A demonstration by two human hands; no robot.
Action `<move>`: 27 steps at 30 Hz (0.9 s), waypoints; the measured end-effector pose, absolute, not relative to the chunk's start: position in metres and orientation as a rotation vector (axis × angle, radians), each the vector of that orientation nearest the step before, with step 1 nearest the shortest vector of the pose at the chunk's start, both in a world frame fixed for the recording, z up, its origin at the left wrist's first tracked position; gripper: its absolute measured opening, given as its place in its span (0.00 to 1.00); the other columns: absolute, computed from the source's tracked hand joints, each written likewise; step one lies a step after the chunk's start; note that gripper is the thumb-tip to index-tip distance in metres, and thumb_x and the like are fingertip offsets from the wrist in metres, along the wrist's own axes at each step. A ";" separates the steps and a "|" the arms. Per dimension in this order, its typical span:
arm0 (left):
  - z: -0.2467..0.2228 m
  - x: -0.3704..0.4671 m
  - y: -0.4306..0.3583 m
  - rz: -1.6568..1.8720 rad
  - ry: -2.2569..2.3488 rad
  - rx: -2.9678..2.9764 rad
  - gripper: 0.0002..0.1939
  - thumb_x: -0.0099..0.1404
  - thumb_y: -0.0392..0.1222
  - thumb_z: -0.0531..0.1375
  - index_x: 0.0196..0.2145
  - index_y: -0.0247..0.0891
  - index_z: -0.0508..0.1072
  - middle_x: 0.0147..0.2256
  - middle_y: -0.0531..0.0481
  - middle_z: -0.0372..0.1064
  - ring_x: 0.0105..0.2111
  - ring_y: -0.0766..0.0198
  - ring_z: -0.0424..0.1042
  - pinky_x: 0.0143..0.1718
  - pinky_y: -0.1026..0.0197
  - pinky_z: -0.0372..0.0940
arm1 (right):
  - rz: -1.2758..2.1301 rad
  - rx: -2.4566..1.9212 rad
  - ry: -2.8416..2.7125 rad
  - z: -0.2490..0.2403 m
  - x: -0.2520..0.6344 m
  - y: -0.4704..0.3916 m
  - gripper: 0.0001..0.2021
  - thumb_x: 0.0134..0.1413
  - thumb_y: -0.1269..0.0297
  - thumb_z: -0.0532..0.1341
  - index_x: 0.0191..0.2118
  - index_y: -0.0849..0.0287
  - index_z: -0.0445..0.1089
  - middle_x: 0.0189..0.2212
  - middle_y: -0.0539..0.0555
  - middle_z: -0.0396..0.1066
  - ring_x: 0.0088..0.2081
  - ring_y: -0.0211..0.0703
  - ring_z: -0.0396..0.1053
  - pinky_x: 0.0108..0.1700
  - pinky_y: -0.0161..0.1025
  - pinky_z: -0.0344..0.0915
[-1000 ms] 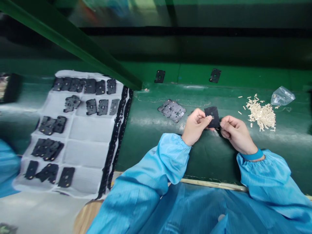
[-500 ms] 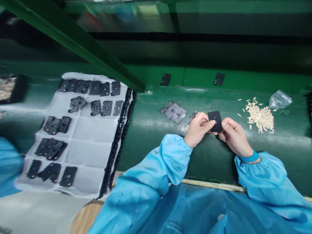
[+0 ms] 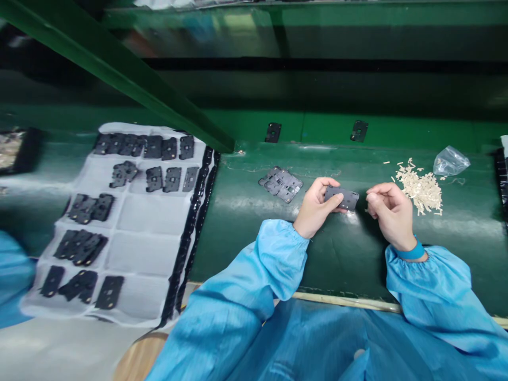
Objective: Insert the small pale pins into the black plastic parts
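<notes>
Between thumb and fingers my left hand (image 3: 317,207) grips a flat black plastic plate (image 3: 346,198), now lying crosswise over the green bench. My right hand (image 3: 391,211) is just right of the plate, apart from it, with thumb and fingertips pinched together. Whatever is in that pinch is too small to name. Beyond the right hand lies a heap of small cream-coloured pieces (image 3: 423,190). A pile of similar black plates (image 3: 281,184) rests to the left of my left hand.
A white padded sheet (image 3: 145,254) on the left carries rows of black plates. Two single plates (image 3: 273,132) lie along the bench's back. A clear plastic bag (image 3: 451,161) sits by the heap. A green post (image 3: 159,95) slants across the upper left; a blue sleeve (image 3: 14,278) shows at far left.
The black plate has turned from upright to crosswise in my left hand. My right hand has let go of its edge and drawn off to the right.
</notes>
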State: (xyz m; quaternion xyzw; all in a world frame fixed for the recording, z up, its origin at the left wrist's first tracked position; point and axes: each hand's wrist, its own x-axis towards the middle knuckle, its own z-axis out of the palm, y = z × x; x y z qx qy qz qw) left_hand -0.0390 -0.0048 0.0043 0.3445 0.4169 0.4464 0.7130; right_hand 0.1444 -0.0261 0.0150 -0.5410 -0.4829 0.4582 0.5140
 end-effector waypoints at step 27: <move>0.002 -0.038 -0.008 1.010 0.926 0.776 0.33 0.54 0.56 0.74 0.44 0.36 0.63 0.37 0.51 0.64 0.29 0.69 0.70 0.24 0.65 0.73 | 0.872 -1.165 -1.644 0.008 0.151 -0.031 0.03 0.71 0.68 0.59 0.42 0.58 0.68 0.37 0.53 0.63 0.32 0.34 0.63 0.34 0.36 0.61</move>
